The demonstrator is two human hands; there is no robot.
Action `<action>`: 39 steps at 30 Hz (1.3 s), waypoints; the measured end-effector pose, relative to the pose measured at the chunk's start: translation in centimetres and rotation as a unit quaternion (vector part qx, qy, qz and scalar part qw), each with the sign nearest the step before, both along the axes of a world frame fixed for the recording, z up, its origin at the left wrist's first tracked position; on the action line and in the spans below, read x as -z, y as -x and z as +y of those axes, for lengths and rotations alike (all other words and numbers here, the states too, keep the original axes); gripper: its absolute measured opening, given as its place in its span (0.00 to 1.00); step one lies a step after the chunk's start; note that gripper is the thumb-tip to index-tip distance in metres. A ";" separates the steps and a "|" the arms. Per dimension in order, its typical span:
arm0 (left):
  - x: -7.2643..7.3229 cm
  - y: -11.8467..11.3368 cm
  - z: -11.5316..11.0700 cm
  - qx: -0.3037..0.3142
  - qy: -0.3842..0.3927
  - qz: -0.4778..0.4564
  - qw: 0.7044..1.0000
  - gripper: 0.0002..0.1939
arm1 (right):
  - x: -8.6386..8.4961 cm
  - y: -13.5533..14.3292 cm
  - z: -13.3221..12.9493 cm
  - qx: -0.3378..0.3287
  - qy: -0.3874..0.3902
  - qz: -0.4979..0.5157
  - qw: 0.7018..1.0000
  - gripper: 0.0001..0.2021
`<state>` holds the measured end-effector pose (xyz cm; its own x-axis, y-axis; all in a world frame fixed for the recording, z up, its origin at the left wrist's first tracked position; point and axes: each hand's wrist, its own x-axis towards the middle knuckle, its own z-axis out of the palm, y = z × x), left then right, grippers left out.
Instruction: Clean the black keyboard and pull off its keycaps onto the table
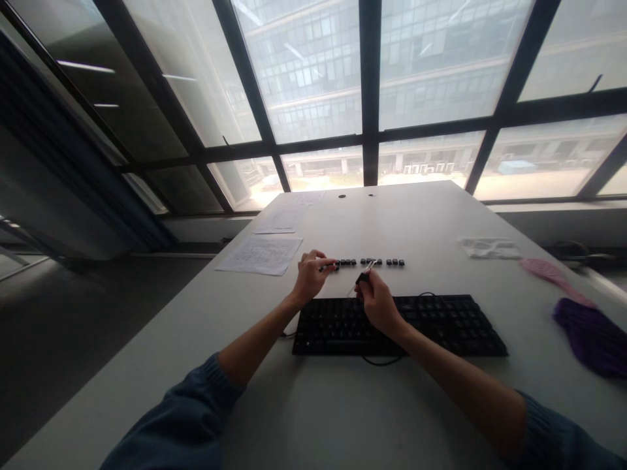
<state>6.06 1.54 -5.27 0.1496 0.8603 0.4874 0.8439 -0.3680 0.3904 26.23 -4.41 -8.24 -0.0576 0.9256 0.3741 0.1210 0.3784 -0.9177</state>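
A black keyboard (441, 326) lies on the white table, with a row of small black keycaps (394, 262) behind it. My left hand (311, 277) is at the left end of that row, its fingers pinched together at a dark keycap. Over the keyboard's back edge, my right hand (379, 300) is closed on a small tool (363, 279) with a black handle and thin metal wires. The tool's upper wire tips overlap the middle of the keycap row in this view.
Printed papers (262, 254) lie at the left. Along the right side are a white cloth (490, 247), a pink cloth (551, 271) and a purple cloth (590, 336). A cable (382, 362) loops out in front of the keyboard. Windows rise behind the table.
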 end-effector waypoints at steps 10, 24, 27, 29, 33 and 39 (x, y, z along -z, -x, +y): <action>0.9 -3.0 -9.1 0.129 0.116 -0.029 0.984 0.07 | -0.4 -1.0 -0.5 -0.054 -0.058 -0.147 0.986 0.05; 1.8 -4.0 -7.6 0.163 0.161 -0.044 0.972 0.06 | 0.4 -1.1 -1.0 -0.111 -0.109 -0.202 0.967 0.06; 2.1 -3.9 -7.6 0.159 0.149 -0.043 0.975 0.06 | 0.5 -1.2 -1.1 -0.098 -0.103 -0.179 0.974 0.07; 2.2 -3.9 -7.7 0.158 0.137 -0.039 0.977 0.06 | 0.5 -1.4 -1.1 -0.097 -0.098 -0.164 0.977 0.06; 2.1 -4.1 -8.0 0.151 0.124 -0.059 0.979 0.04 | 0.4 -1.6 -0.9 -0.064 -0.097 -0.129 0.985 0.05; 2.1 -4.3 -8.5 0.139 0.064 -0.079 0.985 0.06 | 0.3 -1.4 -0.8 -0.017 -0.087 -0.132 0.987 0.05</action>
